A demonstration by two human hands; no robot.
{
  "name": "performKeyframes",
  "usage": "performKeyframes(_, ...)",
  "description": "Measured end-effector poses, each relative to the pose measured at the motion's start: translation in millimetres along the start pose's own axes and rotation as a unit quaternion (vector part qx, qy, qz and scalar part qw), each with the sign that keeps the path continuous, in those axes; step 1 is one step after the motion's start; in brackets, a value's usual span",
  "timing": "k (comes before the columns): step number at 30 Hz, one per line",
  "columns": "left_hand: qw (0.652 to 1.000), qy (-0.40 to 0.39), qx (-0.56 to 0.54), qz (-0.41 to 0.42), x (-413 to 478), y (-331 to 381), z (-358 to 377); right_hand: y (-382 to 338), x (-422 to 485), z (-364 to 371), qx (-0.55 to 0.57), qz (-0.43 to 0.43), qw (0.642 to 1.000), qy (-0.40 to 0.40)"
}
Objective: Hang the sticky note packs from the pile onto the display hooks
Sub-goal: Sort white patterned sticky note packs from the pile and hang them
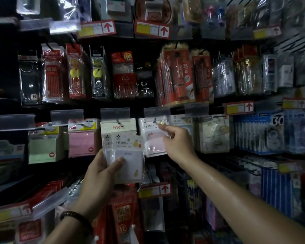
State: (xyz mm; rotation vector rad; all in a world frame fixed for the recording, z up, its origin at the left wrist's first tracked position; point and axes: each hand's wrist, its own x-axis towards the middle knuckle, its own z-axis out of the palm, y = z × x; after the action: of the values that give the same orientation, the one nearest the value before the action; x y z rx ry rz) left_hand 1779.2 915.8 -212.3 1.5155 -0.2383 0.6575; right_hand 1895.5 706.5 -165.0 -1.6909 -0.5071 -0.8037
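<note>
Pack (152, 138) being pinched at top corner by right hand (176, 143), hook (155, 120) just up-left; stack (130, 152) being gripped by left hand (95, 175).

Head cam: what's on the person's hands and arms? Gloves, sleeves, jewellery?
No gloves and no sleeves in view: the left hand and right hand are bare, as are both forearms. A dark beaded bracelet circles the left wrist. No rings or watch visible.
</note>
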Motion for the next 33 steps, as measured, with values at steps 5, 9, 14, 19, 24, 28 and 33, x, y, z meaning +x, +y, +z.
performKeyframes(5,1.0,-0.007,-0.001,-0.011,3.9,-4.8,-3.6,13.9,4.7,11.3,-0.149,-0.031,0.987,-0.051)
performKeyframes(9,1.0,-0.009,-0.01,-0.017,4.5,-4.2,-4.2,2.3,-1.0,3.4,-0.325,-0.022,0.942,-0.076)
performKeyframes(14,0.999,-0.012,-0.028,-0.026,4.0,-0.3,3.0,-4.1,-33.1,-6.2,-0.353,-0.111,0.929,0.013)
performKeyframes(19,0.998,-0.019,-0.065,-0.01,4.6,-1.7,25.0,-0.1,-72.2,6.9,0.027,-0.013,0.997,-0.074)
performKeyframes(24,1.0,-0.013,-0.012,0.016,2.4,-1.6,40.2,3.9,-76.4,12.1,0.122,0.048,0.989,-0.069)
performKeyframes(28,0.997,0.042,0.04,0.044,4.0,-1.9,31.4,8.0,-56.7,1.2,0.109,0.061,0.992,-0.025)
performKeyframes(33,0.99,0.076,0.086,0.088,4.9,0.2,15.9,10.0,-39.4,-2.1,0.075,0.0,0.997,-0.028)
